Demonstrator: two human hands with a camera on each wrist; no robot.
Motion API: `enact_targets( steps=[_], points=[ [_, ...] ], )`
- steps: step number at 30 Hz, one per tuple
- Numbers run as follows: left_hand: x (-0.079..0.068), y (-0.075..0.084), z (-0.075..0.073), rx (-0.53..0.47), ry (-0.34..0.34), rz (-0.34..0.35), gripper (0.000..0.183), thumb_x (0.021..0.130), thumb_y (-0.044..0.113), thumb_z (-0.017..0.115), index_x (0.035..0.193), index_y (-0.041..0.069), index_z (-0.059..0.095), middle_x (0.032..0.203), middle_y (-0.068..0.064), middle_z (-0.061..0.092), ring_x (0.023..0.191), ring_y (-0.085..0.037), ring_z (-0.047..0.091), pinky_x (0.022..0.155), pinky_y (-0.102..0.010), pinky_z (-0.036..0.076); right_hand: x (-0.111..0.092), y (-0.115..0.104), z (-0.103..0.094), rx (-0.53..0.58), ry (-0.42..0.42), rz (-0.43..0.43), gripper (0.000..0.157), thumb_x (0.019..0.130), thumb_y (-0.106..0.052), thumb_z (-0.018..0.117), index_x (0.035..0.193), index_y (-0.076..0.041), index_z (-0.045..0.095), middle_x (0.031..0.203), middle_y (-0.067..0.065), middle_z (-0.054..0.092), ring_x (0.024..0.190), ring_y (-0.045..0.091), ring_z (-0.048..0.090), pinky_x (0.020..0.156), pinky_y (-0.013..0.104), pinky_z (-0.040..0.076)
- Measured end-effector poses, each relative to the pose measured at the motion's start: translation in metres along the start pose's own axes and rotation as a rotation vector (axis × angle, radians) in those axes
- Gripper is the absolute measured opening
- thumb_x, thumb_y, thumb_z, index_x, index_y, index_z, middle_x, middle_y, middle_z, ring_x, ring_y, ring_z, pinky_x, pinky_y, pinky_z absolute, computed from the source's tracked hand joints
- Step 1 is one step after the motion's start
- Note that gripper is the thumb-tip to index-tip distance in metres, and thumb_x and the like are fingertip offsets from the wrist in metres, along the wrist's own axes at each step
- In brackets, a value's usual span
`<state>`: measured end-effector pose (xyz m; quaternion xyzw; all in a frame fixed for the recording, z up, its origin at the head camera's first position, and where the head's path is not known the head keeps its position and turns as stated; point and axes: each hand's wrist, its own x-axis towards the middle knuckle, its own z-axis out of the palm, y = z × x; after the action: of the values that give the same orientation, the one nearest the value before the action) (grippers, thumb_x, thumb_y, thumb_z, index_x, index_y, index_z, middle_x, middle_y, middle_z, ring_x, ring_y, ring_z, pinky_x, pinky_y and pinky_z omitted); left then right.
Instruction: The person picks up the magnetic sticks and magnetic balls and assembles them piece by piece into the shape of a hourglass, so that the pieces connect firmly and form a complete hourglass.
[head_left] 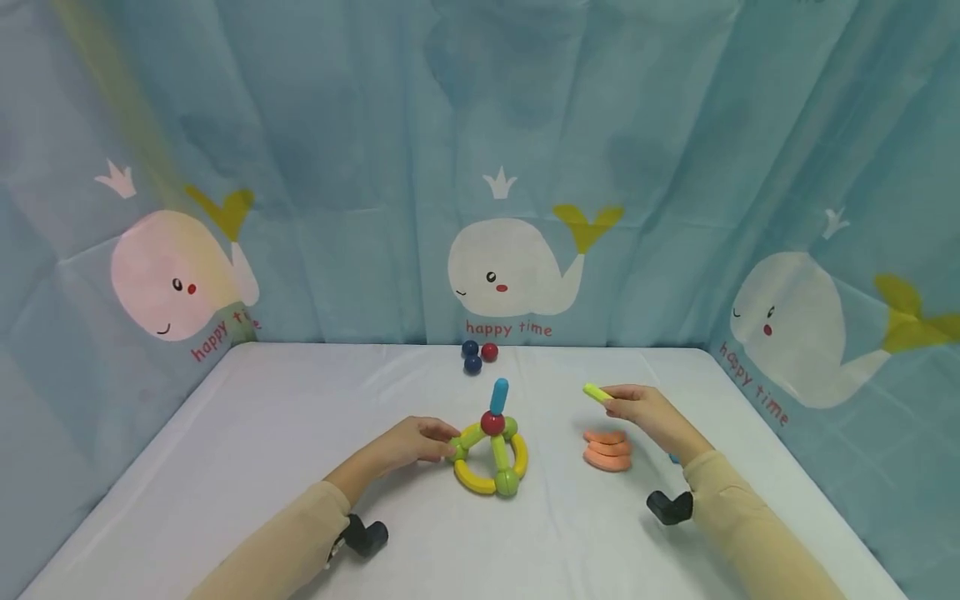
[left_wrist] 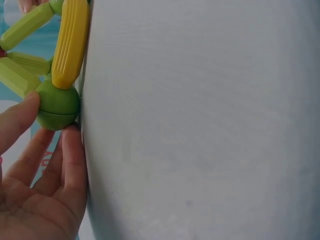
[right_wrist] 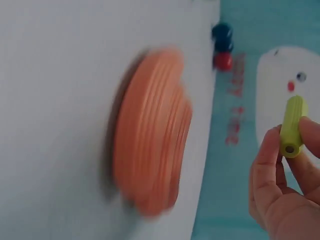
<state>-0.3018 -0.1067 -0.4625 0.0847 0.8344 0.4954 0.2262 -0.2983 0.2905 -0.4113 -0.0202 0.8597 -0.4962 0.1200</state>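
Note:
A toy frame of rods and balls stands on the table, with curved yellow rods [head_left: 474, 480] forming its base ring. Light green rods [head_left: 501, 454] slant up from green balls to a red ball [head_left: 492, 423], and a blue rod [head_left: 499, 396] rises from that. At the ring's left side my left hand [head_left: 415, 441] pinches a green ball [left_wrist: 58, 105] between thumb and fingertips. My right hand [head_left: 647, 410] holds a yellow-green rod [right_wrist: 293, 125] off the table, pinched by thumb and fingers. Below this hand lie several curved orange rods [head_left: 607, 462], side by side.
Two dark blue balls [head_left: 472, 365] and a loose red ball [head_left: 490, 352] sit near the table's back edge. A blue piece [head_left: 674, 458] is mostly hidden by the right forearm. Behind the white table [head_left: 360, 375] hangs a curtain [head_left: 360, 250] with whales.

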Motion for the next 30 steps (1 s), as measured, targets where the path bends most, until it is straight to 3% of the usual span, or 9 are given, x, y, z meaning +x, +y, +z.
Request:
enact_targets(
  steps=[10,14,20,25,30],
  points=[
    [0.002,-0.001,0.001,-0.022,-0.001,0.010,0.040,0.087,0.026,0.076,0.123,0.013,0.069,0.122,-0.003,0.068,0.100,-0.013,0.066,0.096,-0.036,0.055,-0.001,-0.030,0.047,0.157,-0.016,0.023,0.043,0.096,-0.024,0.063,0.133,-0.004,0.060,0.134,0.014,0.063,0.117,0.024,0.063,0.109,0.059,0.039],
    [0.002,-0.003,0.001,-0.032,-0.004,0.008,0.039,0.087,0.025,0.076,0.123,0.012,0.069,0.121,-0.004,0.069,0.101,-0.013,0.066,0.096,-0.035,0.056,-0.002,-0.038,0.060,0.192,0.003,0.051,0.041,0.091,-0.027,0.069,0.128,-0.008,0.065,0.128,0.012,0.067,0.114,0.022,0.066,0.107,0.068,0.036],
    [0.001,-0.003,0.001,-0.026,-0.010,0.021,0.040,0.087,0.025,0.076,0.124,0.010,0.068,0.121,-0.005,0.069,0.102,-0.013,0.066,0.094,-0.035,0.057,-0.004,-0.046,0.076,0.279,-0.001,0.012,0.038,0.091,-0.022,0.071,0.125,-0.005,0.065,0.120,0.011,0.071,0.110,0.021,0.068,0.113,0.063,0.035],
    [0.001,-0.002,0.001,-0.024,-0.008,0.022,0.040,0.088,0.024,0.075,0.124,0.009,0.068,0.122,-0.006,0.069,0.103,-0.013,0.065,0.094,-0.035,0.057,-0.008,-0.049,0.086,0.288,0.014,0.009,0.039,0.088,-0.028,0.074,0.123,-0.012,0.068,0.116,0.005,0.074,0.112,0.021,0.066,0.111,0.070,0.030],
    [0.001,0.000,0.000,-0.022,-0.004,0.014,0.039,0.088,0.024,0.075,0.124,0.009,0.068,0.121,-0.005,0.069,0.103,-0.013,0.066,0.094,-0.035,0.057,-0.012,-0.053,0.093,0.273,0.002,-0.075,0.041,0.087,-0.028,0.075,0.124,-0.011,0.068,0.117,0.005,0.073,0.110,0.019,0.066,0.110,0.053,0.044]
  ],
)
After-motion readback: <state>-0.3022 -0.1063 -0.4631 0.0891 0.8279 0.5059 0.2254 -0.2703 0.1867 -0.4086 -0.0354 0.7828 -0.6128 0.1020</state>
